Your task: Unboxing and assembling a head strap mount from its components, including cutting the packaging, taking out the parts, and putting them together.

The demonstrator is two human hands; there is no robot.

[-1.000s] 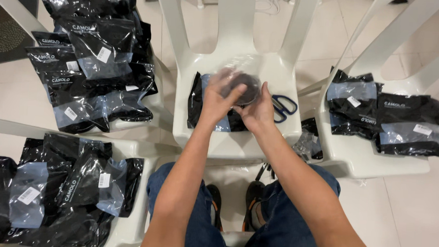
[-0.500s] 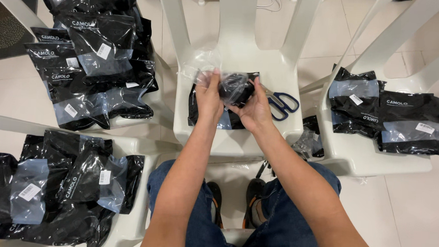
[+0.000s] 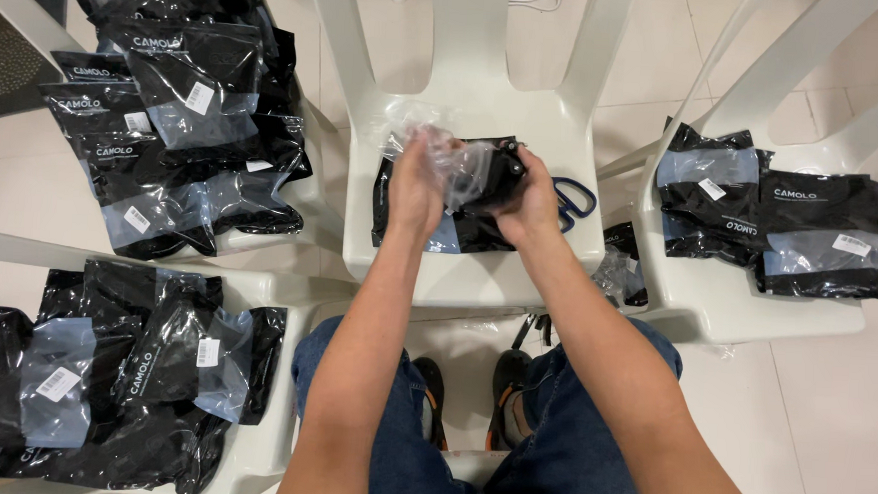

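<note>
White plastic chair seat (image 3: 478, 269), frame middle: left hand (image 3: 417, 181) grips crinkly clear plastic bag (image 3: 444, 157); right hand (image 3: 530, 197) grips small black thing (image 3: 498, 175) beside it.

Bright, even light; glare on black packets (image 3: 182, 93).

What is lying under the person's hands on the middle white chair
A flat black packet lies on the white chair under both hands, and blue-handled scissors poke out beside the right hand. The hands and the clear bag cover most of the packet.
</note>
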